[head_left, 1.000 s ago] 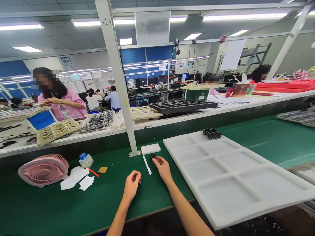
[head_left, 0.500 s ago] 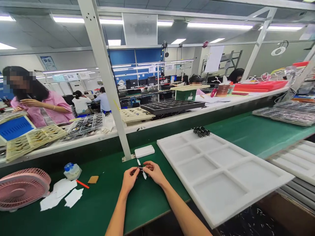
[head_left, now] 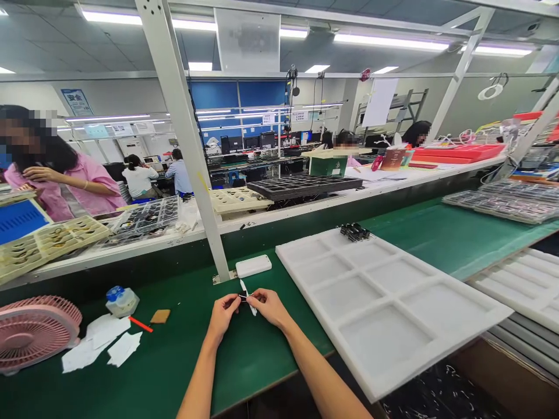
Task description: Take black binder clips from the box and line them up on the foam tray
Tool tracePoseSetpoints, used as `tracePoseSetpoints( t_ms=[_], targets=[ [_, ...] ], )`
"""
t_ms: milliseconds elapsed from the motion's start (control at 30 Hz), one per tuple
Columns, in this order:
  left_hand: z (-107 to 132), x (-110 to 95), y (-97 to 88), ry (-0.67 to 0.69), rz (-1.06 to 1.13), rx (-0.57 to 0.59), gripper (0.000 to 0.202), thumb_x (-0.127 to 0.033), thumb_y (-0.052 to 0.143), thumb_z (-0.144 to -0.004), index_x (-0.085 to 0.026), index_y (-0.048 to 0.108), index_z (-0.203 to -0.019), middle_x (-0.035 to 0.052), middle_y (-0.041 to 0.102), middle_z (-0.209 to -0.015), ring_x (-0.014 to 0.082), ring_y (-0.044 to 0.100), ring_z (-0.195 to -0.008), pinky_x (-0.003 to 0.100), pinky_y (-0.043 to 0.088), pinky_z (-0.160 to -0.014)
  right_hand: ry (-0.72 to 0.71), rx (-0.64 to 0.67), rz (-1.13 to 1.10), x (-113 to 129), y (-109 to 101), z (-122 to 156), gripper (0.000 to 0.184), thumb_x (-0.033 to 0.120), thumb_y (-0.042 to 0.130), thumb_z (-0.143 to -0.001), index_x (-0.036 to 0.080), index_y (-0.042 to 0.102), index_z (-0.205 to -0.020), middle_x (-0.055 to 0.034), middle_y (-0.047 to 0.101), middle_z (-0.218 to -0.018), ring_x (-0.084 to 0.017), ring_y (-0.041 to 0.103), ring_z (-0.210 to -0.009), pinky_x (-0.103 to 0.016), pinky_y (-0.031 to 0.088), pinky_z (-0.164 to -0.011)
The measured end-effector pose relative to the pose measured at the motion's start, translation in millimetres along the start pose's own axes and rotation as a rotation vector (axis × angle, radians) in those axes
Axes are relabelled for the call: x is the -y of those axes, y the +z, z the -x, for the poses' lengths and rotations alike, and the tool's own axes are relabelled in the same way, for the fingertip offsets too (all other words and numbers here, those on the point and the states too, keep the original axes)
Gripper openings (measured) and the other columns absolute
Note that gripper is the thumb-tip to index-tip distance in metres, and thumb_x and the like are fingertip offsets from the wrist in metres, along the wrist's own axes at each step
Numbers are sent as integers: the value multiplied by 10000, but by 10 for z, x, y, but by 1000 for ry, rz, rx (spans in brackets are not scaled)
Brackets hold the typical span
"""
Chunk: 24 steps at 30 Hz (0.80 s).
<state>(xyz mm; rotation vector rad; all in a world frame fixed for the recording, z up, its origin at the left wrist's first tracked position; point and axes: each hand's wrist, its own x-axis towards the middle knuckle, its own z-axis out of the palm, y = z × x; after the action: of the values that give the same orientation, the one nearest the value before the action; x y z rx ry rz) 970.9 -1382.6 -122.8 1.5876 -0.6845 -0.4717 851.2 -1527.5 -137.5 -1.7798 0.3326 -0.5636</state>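
Pinching a small black part (head_left: 242,297) between their fingertips, the person holds it just above the green worktop (head_left: 262,372), near its front edge and about midway along the stretch in view. The left hand (head_left: 223,314) and right hand (head_left: 271,306) close on it from either side, narrowly spaced, their fingertips nearly meeting. A slim white plastic strip (head_left: 248,304) runs past the black part, tilted and touching it, though the exact join is too small to make out.

Just beyond the hands, a white rectangular block (head_left: 253,266) lies near the worktop's back edge, beside the foot of an upright white post (head_left: 186,145). To the right, a large white foam tray (head_left: 384,343) with shallow compartments rests on the worktop, its near corner jutting past the front edge. A cluster of small black parts (head_left: 354,231) sits at its far corner.

Left of the hands lie a tan sponge (head_left: 160,316), a red-handled tool (head_left: 140,324), a blue-capped plastic bottle (head_left: 122,301), loose white paper scraps (head_left: 96,346) and a pink desk fan (head_left: 37,331). Across the back shelf, a co-worker in a pink shirt (head_left: 65,192) stands beside stacked parts trays (head_left: 50,235).
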Motion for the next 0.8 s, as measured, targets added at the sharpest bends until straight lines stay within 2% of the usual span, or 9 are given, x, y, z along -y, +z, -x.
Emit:
tracePoseSetpoints(
  t_ms=[167, 433, 800],
  targets=[
    [2, 57, 18, 34, 6, 0, 490, -603, 779, -664, -135, 768, -810, 33, 641, -627, 150, 530, -567, 268, 420, -580, 7, -11, -28, 20, -4, 8, 344, 491, 677, -858, 153, 714, -800, -17, 652, -727, -156, 514, -645, -256, 351, -592],
    [-13, 98, 32, 49, -8, 17, 435, -552, 762, -703, -130, 743, -808, 33, 640, -658, 143, 532, -572, 259, 429, -572, 14, -7, -26, -15, 9, -17, 371, 496, 652, -877, 150, 688, -748, -18, 632, -695, -162, 534, -644, -257, 353, -588],
    [22, 59, 21, 29, 10, 20, 428, -543, 761, -702, -131, 742, -817, 34, 648, -662, 144, 537, -584, 260, 430, -587, 2, 16, -15, -8, 19, 18, 421, 528, 625, -894, 154, 663, -705, -18, 613, -677, -163, 527, -640, -254, 358, -594]
  ],
)
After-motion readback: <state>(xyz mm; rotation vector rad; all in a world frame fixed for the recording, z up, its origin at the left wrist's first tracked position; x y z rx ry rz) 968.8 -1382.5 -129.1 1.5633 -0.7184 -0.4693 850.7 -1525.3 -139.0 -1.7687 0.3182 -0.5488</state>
